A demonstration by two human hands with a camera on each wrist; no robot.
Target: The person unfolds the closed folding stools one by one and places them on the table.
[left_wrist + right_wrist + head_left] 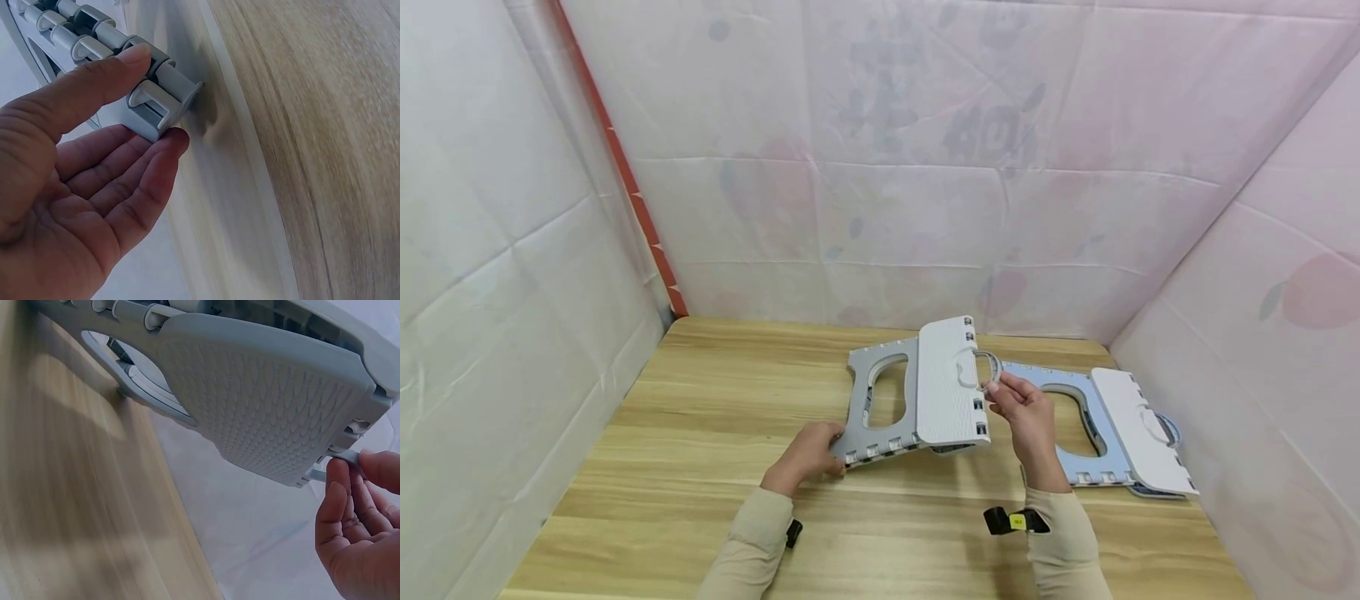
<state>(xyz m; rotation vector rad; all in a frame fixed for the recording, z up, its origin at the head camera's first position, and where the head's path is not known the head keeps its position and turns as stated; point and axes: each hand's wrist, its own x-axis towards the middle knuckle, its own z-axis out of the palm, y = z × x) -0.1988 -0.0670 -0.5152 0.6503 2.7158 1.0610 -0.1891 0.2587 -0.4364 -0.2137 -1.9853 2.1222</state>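
Observation:
A grey and white folding step stool [951,387], folded flat, is held tilted over the table by both hands. The left hand [807,452] grips the near corner of its grey leg end. In the left wrist view the thumb lies on the hinged edge [153,103] and the fingers curl beneath the corner. On the right, the right hand [1030,417] pinches the stool's grey loop handle [992,367] between thumb and fingers. The right wrist view shows the grey textured panel [262,394] on the stool's underside, with the handle at its far end.
A second folding stool, blue and white [1142,429], lies folded at the right of the wooden table [700,467], close behind the right hand. Pale printed sheets [880,208] wall the table in at the back and both sides.

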